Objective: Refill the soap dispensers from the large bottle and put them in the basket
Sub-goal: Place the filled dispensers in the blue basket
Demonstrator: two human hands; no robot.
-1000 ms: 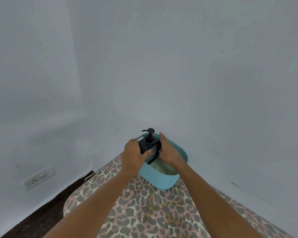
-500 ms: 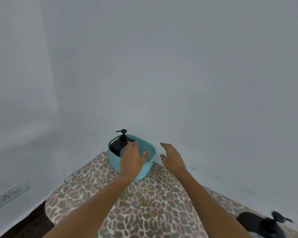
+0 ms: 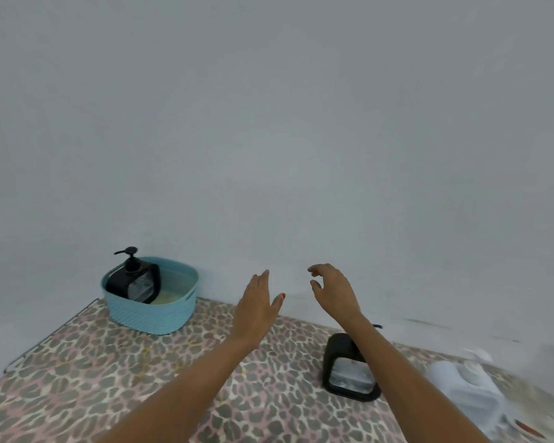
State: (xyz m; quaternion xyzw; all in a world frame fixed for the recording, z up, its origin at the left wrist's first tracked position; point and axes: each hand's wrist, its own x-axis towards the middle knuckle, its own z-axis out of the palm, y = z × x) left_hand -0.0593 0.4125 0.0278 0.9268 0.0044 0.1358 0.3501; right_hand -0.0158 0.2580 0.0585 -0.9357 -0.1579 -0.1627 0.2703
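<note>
A black pump soap dispenser [image 3: 134,280] stands upright inside the light-blue basket [image 3: 151,314] at the back left of the table. A second black dispenser [image 3: 346,367] stands on the table to the right, partly hidden behind my right forearm. The large white bottle [image 3: 467,391] is blurred at the far right. My left hand [image 3: 258,306] hovers in mid-air right of the basket, fingers apart, holding nothing. My right hand [image 3: 333,290] is raised above the second dispenser, fingers loosely curled and empty.
The table carries a leopard-print cloth [image 3: 125,378] with a metal edge rail [image 3: 48,335] on the left. A plain grey-white wall [image 3: 269,123] rises directly behind the table. A red-tipped object [image 3: 530,430] lies at the lower right corner.
Both hands let go of the dispenser, which now stands in the basket, and drew away to the right. The view swung right, bringing the second dispenser and the large bottle into sight.
</note>
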